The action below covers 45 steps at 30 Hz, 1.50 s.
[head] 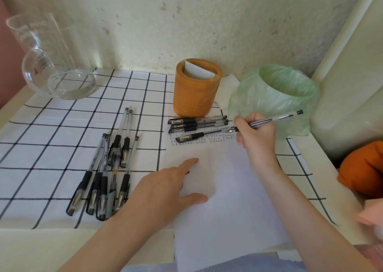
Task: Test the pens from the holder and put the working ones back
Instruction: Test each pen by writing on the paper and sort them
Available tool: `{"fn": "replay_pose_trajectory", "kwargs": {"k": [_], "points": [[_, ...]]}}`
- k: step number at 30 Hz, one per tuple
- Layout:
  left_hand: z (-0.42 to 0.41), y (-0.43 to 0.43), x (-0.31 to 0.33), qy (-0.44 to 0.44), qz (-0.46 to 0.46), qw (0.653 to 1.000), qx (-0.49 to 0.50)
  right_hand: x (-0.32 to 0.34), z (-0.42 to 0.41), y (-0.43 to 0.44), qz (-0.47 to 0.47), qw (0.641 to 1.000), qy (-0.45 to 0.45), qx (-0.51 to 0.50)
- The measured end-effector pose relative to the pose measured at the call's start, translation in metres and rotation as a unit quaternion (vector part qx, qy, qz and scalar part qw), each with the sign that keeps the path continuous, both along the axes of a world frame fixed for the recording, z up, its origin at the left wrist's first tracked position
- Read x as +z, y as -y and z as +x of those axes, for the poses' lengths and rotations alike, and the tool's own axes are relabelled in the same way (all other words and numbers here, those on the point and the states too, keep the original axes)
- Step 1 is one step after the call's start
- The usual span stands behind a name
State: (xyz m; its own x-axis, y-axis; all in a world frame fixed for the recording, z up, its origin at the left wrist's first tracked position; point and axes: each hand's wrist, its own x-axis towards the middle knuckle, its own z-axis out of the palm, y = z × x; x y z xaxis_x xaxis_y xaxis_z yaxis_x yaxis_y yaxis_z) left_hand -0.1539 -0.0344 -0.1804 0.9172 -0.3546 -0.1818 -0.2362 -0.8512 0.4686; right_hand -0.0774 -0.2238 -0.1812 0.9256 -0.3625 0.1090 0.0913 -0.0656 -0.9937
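Right hand grips a clear-barrelled gel pen, tip on the paper before the wooden holder. Left hand presses it, fingers straight. Written marks unreadable.

Bright, soft, even light. Faint shadow under left hand on paper. Glints on glass jug left of holder. Lines of grid cloth bow toward frame edges; pink blob right of holder blurred.
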Motion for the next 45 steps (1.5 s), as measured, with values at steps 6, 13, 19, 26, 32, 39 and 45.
{"fn": "replay_pose_trajectory", "kwargs": {"k": [6,13,19,26,32,39,45], "points": [[0.007,-0.006,0.002,0.020,-0.235,0.968,0.088,0.027,-0.028,-0.017,0.120,0.973,-0.085,0.177],[0.012,-0.008,0.009,0.021,-0.367,0.916,0.160,0.029,-0.045,-0.016,0.118,0.952,-0.112,0.259],[0.010,-0.005,0.011,0.047,-0.354,0.923,0.141,0.026,-0.043,-0.023,0.098,0.957,-0.117,0.246],[0.011,-0.005,0.008,0.058,-0.343,0.929,0.123,0.025,-0.042,-0.028,0.086,0.960,-0.111,0.243],[0.009,-0.004,0.008,0.058,-0.329,0.935,0.117,0.022,-0.042,-0.031,0.046,0.954,-0.114,0.275],[0.007,-0.007,0.013,0.030,-0.321,0.937,0.133,0.022,-0.043,-0.032,0.033,0.944,-0.119,0.307],[0.004,-0.005,0.014,0.010,-0.291,0.949,0.117,0.021,-0.044,-0.030,0.107,0.933,-0.132,0.317]]}}
